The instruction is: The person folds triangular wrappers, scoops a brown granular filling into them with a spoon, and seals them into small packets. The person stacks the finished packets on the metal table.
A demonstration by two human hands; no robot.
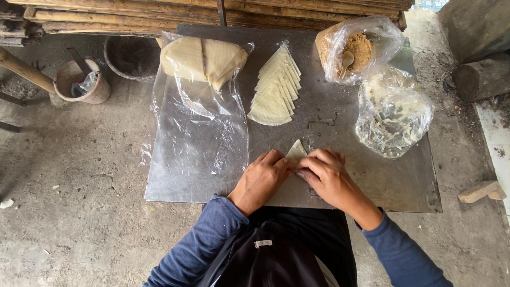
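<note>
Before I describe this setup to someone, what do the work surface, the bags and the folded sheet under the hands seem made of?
Work surface: sheet metal, dull grey with scratches and soft glare. Bags: thin clear plastic, crinkled and glossy. Folded sheet between the left hand and right hand: probably thin dough, pale, matte, pliable.

A rough grey concrete floor (79,202) lies under flat daylight. Stacked bamboo poles (159,13) run along the top edge, and a log (481,78) rests at right.
</note>
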